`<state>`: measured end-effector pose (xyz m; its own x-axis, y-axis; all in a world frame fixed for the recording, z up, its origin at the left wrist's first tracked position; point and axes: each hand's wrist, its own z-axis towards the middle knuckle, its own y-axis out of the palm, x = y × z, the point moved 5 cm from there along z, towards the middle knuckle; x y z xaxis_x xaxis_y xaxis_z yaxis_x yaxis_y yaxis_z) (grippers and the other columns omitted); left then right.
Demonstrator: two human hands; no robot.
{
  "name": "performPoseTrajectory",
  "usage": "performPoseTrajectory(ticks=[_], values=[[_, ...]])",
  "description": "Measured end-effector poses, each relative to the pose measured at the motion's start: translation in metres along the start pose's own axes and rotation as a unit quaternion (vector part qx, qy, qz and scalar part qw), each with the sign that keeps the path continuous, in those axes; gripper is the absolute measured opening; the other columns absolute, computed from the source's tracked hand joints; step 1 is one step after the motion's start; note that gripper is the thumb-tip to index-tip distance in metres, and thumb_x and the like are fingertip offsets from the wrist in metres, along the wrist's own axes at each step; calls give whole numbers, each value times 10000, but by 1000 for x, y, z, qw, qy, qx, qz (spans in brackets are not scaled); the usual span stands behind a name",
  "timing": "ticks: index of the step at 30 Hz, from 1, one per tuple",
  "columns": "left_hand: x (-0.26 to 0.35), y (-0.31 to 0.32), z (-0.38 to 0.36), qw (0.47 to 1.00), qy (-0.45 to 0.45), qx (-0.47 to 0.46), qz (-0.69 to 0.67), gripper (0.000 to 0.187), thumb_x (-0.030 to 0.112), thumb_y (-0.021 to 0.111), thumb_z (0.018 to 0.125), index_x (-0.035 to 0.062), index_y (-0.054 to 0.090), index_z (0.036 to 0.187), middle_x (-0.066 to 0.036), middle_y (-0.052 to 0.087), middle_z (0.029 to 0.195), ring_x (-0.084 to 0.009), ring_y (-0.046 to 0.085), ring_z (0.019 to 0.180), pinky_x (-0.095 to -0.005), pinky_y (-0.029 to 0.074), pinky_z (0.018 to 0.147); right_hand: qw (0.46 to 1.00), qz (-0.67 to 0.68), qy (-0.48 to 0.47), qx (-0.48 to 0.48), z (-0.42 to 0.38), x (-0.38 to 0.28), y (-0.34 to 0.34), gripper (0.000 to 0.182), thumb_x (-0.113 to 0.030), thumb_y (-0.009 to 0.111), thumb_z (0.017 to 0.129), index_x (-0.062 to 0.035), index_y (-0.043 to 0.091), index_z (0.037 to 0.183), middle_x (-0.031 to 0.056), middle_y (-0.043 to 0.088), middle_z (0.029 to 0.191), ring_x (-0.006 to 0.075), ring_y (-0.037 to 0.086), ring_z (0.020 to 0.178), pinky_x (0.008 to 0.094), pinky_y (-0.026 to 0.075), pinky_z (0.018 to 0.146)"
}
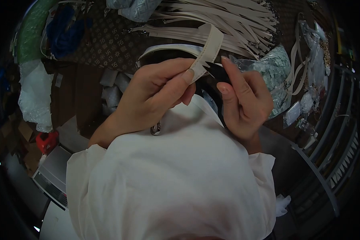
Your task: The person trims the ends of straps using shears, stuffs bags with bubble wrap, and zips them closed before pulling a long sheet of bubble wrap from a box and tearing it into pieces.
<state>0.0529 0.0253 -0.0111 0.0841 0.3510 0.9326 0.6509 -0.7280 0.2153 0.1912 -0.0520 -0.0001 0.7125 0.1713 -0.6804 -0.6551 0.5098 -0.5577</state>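
My left hand (154, 88) pinches a cream stitched strap (210, 46) between thumb and fingers, with the strap looping upward from the grip. Close beside the strap's edge, my right hand (248, 96) is closed around black thread snips (217, 73), whose two pointed tips face the strap and stand slightly apart. Behind the left hand lies a pouch-like bag with a zipper (168, 48) along its rim, partly covered by my fingers. A metal clasp (156, 129) hangs below the left wrist against the white shirt.
Many cream straps with metal ends (244, 26) are piled across the patterned brown cloth (108, 50). At the right lies a clear bag of pale green pieces (278, 66). Blue fluffy material (66, 34) is at the upper left, and a metal rack (328, 120) stands at the right.
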Motion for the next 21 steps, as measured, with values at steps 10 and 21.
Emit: performPoseTrajectory(ticks=[10,21], values=[[0,-1,0,1000,1,10,17,213,59,410,887,-31,575,986,8,500,634,-33,395,554,-185,318,482,998,-34,-42,-38,3,-8,4,372,-171,720,656,-74,653,1009,19,452,572,146,413,483,252,334,414],[1,-1,1,1000,11,15,11,219,68,412,887,-25,580,992,12,506,621,-27,394,532,-179,306,462,998,-35,-56,-21,1,-6,9,379,-158,717,661,-82,647,1025,16,427,565,149,410,483,259,332,414]])
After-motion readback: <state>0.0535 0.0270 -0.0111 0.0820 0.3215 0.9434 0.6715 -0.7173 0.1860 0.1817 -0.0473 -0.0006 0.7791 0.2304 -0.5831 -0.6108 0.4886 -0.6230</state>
